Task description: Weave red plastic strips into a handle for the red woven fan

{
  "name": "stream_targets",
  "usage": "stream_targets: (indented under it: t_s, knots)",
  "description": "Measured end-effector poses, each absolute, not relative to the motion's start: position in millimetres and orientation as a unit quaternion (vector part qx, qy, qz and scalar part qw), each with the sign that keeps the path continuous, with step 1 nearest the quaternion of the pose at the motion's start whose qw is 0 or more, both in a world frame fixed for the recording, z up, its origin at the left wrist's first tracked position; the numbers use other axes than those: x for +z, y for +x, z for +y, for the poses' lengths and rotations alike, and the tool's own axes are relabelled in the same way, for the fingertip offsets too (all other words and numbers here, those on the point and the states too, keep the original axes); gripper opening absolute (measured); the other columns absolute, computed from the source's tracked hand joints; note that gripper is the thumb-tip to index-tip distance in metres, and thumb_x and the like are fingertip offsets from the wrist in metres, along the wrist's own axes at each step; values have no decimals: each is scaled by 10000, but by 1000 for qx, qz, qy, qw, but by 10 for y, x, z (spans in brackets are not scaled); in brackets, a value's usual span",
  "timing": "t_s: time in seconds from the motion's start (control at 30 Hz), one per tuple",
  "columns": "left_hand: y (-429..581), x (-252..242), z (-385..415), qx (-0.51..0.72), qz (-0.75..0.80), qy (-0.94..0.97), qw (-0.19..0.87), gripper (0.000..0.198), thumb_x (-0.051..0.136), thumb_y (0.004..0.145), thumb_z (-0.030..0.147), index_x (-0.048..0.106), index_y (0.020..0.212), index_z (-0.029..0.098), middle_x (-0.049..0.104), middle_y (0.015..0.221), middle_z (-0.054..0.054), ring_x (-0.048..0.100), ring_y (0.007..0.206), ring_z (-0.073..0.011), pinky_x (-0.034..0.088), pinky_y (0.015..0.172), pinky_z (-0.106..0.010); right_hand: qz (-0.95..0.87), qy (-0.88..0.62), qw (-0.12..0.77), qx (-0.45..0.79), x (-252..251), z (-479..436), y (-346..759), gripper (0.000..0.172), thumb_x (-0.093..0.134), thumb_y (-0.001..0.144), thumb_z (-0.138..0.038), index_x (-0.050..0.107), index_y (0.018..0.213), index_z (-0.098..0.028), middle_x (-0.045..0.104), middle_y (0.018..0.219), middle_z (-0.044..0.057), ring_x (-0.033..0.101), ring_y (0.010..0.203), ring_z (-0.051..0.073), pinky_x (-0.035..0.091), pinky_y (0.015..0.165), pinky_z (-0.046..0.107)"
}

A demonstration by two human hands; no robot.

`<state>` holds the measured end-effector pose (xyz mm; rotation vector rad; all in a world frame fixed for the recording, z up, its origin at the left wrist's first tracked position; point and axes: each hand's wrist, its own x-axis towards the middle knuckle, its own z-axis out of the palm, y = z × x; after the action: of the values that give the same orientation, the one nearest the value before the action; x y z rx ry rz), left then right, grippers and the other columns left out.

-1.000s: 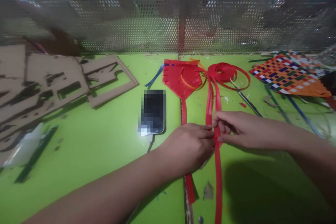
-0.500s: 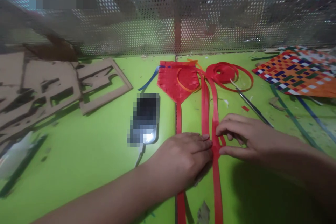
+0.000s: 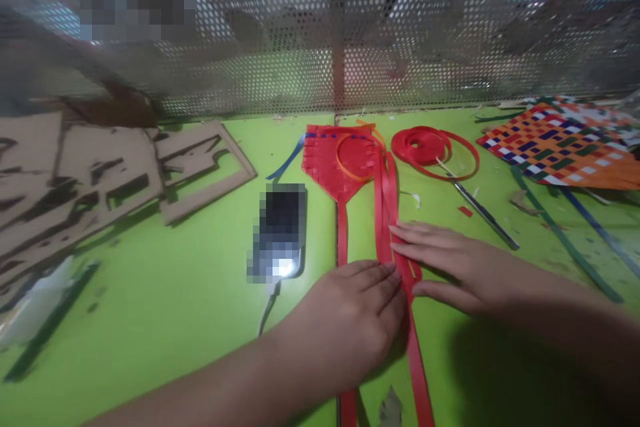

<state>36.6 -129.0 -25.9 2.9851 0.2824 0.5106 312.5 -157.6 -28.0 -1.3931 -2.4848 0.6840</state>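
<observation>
Palm down on the red strips (image 3: 386, 210), my left hand (image 3: 367, 297) has its fingers pressed together and curled over them; its thumb is hidden. My right hand (image 3: 445, 267) lies just to the right, fingers stretched out and fingertips touching the outer strip, thumb apart from the fingers. A short folded red piece lies between the two hands. Beyond them is a flat, pointed red woven piece (image 3: 327, 163) with a blue strip threaded through its top. An orange strip (image 3: 341, 163) curls over it. From its point a red strip runs under my left wrist.
A phone (image 3: 290, 217) with a white cable lies left of my hands. Cut cardboard (image 3: 130, 160) covers the far left. A red coil (image 3: 425, 147), a metal craft knife or pen-like tool (image 3: 485, 212) and a multicoloured woven sheet (image 3: 565, 147) lie right. A perforated screen (image 3: 280, 73) stands behind.
My right hand has straightened its fingers and moved slightly left against the outer red strip. That strip's upper part has shifted left beside the others. My left hand stays on the strips.
</observation>
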Motion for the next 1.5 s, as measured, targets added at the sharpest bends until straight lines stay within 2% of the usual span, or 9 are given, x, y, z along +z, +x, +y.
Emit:
stream_targets:
  t_s: [0.2,0.4,0.57,0.73,0.87,1.0,1.13,1.33,1.5]
  knots:
    - [350,-254,-1357,180,107,977,32,320,571,1044,186,750,1283,70,785,1282,-148,766,1171,-290,618,1084,-452,-858,-450,66,240,-239,-1547,3029,598,548,1091,-487,491,1634,-244,407,1714,82,355,1601,287,258,1334,491]
    - [378,-268,-1292,180,140,971,79,294,557,1065,195,759,1257,103,748,1369,-136,718,1273,-262,534,1189,-438,-843,-496,48,200,-277,-1643,2998,631,528,1084,-515,484,1638,-217,449,1689,102,401,1579,304,295,1321,518]
    - [393,-289,-1225,151,165,967,125,416,518,1104,295,650,1439,87,652,1504,-155,636,1394,-256,431,1273,-442,-852,-497,37,160,-293,-1696,2973,647,500,1089,-508,511,1613,-130,482,1657,167,470,1535,335,375,1282,532]
    - [384,-291,-1234,134,162,972,107,431,531,1094,258,617,1472,69,599,1556,-167,574,1456,-270,384,1300,-439,-870,-480,88,69,-376,-1794,2928,573,550,1080,-406,576,1559,-93,500,1645,178,487,1526,306,407,1271,470]
    - [380,-277,-1258,126,163,974,97,421,520,1090,231,621,1464,65,609,1549,-164,598,1432,-274,384,1302,-438,-881,-459,113,-17,-400,-1873,2861,485,532,1068,-274,636,1464,-13,564,1589,217,535,1491,297,444,1249,438]
    - [381,-272,-1258,126,164,973,99,416,507,1102,247,619,1457,62,614,1546,-164,588,1441,-277,377,1307,-429,-875,-466,119,-50,-330,-1883,2856,462,548,1050,-265,652,1440,-39,654,1508,198,635,1394,301,536,1173,450]
    - [380,-275,-1232,112,166,972,126,438,449,1135,304,607,1469,71,557,1601,-163,491,1523,-268,346,1322,-416,-871,-474,114,-55,-252,-1881,2885,430,578,1023,-298,693,1388,-102,749,1385,165,736,1242,297,636,1033,431]
    - [365,-248,-1201,67,218,959,169,576,388,1144,459,462,1616,136,394,1710,-127,358,1595,-280,318,1330,-477,-866,-482,105,-80,-156,-1912,2786,372,541,998,-239,754,1268,-97,787,1301,179,768,1175,285,627,1038,416]
    - [360,-236,-1211,74,231,958,155,629,391,1137,487,446,1620,88,384,1703,-151,358,1592,-292,320,1328,-469,-875,-466,103,-77,-210,-1948,2749,350,520,981,-160,767,1226,-117,805,1266,155,771,1170,290,582,1091,501]
